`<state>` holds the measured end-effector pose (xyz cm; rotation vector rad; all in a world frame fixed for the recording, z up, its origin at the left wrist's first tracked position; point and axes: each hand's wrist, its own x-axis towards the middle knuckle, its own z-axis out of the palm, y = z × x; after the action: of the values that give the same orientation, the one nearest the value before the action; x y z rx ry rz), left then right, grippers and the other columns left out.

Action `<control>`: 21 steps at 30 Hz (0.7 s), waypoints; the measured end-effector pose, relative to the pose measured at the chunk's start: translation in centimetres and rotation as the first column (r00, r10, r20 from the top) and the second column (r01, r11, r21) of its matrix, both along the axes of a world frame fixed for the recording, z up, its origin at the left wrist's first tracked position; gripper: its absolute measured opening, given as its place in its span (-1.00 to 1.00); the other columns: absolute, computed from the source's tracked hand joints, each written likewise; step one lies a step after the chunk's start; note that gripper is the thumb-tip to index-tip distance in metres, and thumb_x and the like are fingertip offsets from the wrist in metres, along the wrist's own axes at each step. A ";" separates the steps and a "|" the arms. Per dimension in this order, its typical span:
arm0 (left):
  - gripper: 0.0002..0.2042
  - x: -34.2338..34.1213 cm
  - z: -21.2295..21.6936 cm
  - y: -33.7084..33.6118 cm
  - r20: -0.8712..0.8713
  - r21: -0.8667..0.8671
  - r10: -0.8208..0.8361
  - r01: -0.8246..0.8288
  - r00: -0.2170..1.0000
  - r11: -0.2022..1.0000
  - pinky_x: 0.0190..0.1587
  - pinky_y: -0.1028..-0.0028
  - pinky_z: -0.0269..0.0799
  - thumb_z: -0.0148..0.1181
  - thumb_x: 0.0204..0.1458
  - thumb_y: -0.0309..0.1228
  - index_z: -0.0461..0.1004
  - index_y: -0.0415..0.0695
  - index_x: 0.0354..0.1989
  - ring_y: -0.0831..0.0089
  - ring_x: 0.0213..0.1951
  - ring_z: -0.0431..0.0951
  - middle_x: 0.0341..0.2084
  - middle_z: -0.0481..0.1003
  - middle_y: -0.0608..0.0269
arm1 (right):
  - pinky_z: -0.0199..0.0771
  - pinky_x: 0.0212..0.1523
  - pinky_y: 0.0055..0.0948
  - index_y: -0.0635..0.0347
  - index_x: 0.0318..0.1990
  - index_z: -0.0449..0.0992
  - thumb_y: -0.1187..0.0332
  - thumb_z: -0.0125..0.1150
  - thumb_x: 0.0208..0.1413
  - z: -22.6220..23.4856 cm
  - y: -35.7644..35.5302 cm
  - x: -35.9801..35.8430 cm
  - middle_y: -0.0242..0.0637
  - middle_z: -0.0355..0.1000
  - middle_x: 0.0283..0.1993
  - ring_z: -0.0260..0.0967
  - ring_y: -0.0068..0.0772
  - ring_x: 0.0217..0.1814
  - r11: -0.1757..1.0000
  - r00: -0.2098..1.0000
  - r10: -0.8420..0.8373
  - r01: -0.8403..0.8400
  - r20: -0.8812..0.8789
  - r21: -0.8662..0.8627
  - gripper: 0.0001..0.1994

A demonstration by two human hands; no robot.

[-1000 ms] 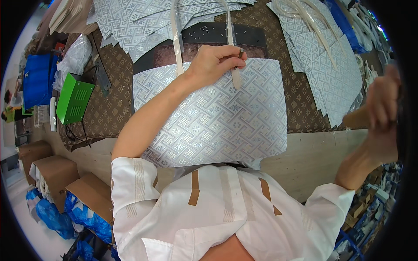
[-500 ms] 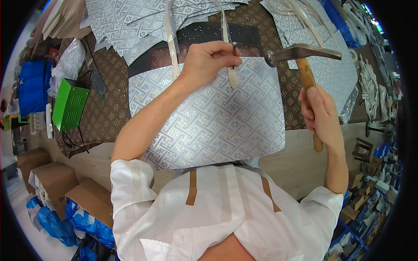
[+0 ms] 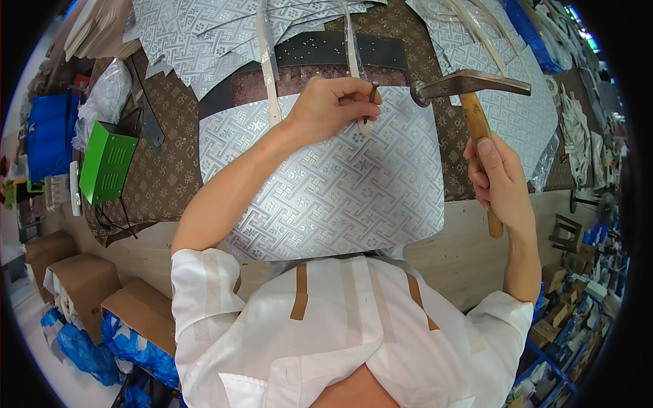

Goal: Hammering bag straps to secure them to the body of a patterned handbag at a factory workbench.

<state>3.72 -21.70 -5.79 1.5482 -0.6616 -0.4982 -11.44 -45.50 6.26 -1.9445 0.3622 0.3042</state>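
Observation:
A metal punch [image 3: 373,93] stands nearly upright between the pinched fingers of my left hand [image 3: 326,109]. Its lower tip is over the end of a cream strap [image 3: 365,128], which lies on a silver-grey patterned sheet [image 3: 326,197]. My right hand [image 3: 502,173] is closed around the wooden handle of a hammer [image 3: 479,119], whose steel head is raised to the right of the punch, apart from it. A second cream strap [image 3: 272,102] lies on the sheet left of the first, partly behind my left hand.
Under the sheet's far edge lies a dark board [image 3: 299,51] with small pale specks. Stacks of similar patterned sheets [image 3: 224,34] sit at the far left, with more at far right. A green vented box [image 3: 109,163] stands left. Cardboard boxes [image 3: 85,282] are on the floor.
My left hand and the punch have shifted slightly nearer and right, toward the strap's end. The hammer stays raised, almost unmoved.

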 end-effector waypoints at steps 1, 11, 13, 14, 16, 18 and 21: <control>-0.89 0.0 0.0 0.0 0.009 0.002 -0.003 0.003 1.000 1.000 -0.27 0.62 0.51 0.24 0.07 -0.58 0.54 -0.35 -0.25 0.58 -0.35 0.62 -0.42 0.62 0.22 | -0.09 -0.77 -0.69 0.17 -0.24 0.34 -0.01 -0.17 0.38 0.1 0.1 0.0 -0.59 0.05 -0.64 -0.14 -0.81 -0.75 1.000 1.000 0.003 -0.003 0.003 -0.001 -0.60; -0.89 0.1 -0.8 0.1 0.202 0.018 0.003 -0.006 0.979 1.000 -0.43 0.60 0.41 0.31 0.02 -0.48 0.59 -0.20 -0.29 0.66 -0.52 0.50 -0.55 0.58 0.29 | -0.08 -0.77 -0.70 0.18 -0.19 0.38 0.00 -0.13 0.37 3.0 0.6 0.7 -0.61 0.07 -0.64 -0.10 -0.82 -0.73 0.997 0.994 0.047 -0.040 0.100 -0.068 -0.61; -0.88 0.1 -0.7 0.5 0.278 0.038 -0.008 -0.003 0.961 0.999 -0.42 0.58 0.42 0.32 0.02 -0.47 0.60 -0.19 -0.27 0.63 -0.52 0.51 -0.54 0.59 0.27 | -0.09 -0.78 -0.71 0.21 -0.13 0.42 0.00 -0.15 0.37 6.3 1.1 0.5 -0.59 0.15 -0.62 -0.07 -0.80 -0.76 0.963 0.957 -0.093 0.156 0.276 -0.218 -0.59; -0.88 0.1 -0.4 0.2 0.275 0.029 -0.023 0.015 0.961 0.999 -0.42 0.58 0.42 0.32 0.02 -0.47 0.60 -0.19 -0.27 0.63 -0.52 0.51 -0.54 0.59 0.27 | -0.01 -0.76 -0.69 0.21 -0.11 0.42 0.02 -0.16 0.37 9.0 -0.7 -0.1 -0.57 0.18 -0.60 -0.01 -0.76 -0.75 0.999 0.917 -0.038 0.035 0.398 0.014 -0.59; -0.87 -0.2 -0.2 -0.3 0.310 0.012 -0.038 0.036 0.950 0.999 -0.41 0.57 0.44 0.32 0.01 -0.46 0.60 -0.19 -0.26 0.61 -0.51 0.54 -0.52 0.61 0.25 | 0.07 -0.73 -0.67 0.22 -0.09 0.42 0.04 -0.17 0.37 10.1 -2.5 -1.1 -0.54 0.22 -0.58 0.05 -0.71 -0.73 0.967 0.853 -0.027 -0.111 0.522 0.231 -0.60; -0.86 -0.4 -0.3 -0.1 0.327 0.013 -0.038 0.036 0.944 0.999 -0.41 0.57 0.45 0.32 0.01 -0.46 0.60 -0.19 -0.25 0.59 -0.50 0.55 -0.50 0.61 0.24 | 0.07 -0.70 -0.67 0.21 -0.14 0.41 0.10 -0.12 0.36 6.4 -1.6 -0.3 -0.54 0.20 -0.56 0.04 -0.70 -0.71 0.952 0.727 0.306 -0.213 0.615 -0.221 -0.66; -0.87 -0.3 -0.6 0.5 0.414 0.059 -0.051 0.030 0.909 0.998 -0.39 0.56 0.47 0.31 0.01 -0.48 0.61 -0.17 -0.25 0.58 -0.48 0.58 -0.48 0.62 0.23 | 0.08 -0.65 -0.66 0.20 -0.20 0.38 0.19 -0.06 0.34 1.0 0.4 1.2 -0.55 0.17 -0.53 0.02 -0.67 -0.66 0.562 0.470 0.771 -0.183 0.430 -0.807 -0.75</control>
<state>3.41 -21.17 -6.40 1.7095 -1.0158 -0.2130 -10.20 -45.10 7.30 -2.6622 -0.8855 -0.3665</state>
